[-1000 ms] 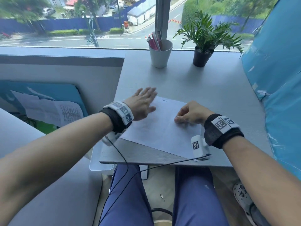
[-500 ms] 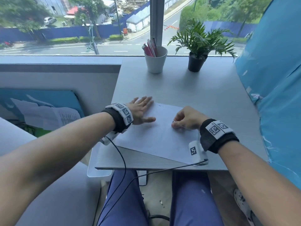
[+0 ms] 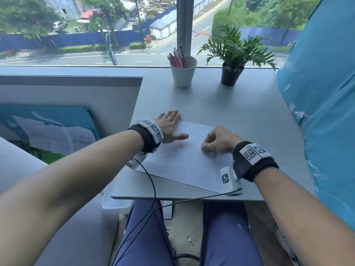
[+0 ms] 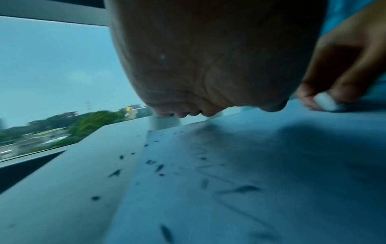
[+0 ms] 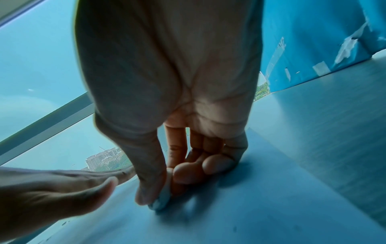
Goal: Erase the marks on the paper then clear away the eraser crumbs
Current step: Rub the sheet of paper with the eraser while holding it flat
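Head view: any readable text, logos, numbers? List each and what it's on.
No words or numbers can be read.
Roadside sign outside the window: yellow arch logo on red, lettering too small.
Printed sheets left of the desk: lines of print, blurred.
Wrist bands: black-and-white square marker codes, no text.
Paper: no legible writing.

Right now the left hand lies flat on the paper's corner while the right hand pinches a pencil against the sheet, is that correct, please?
Not quite: the right hand pinches a small white eraser, not a pencil, as the right wrist view shows. The left hand does lie flat on the paper.
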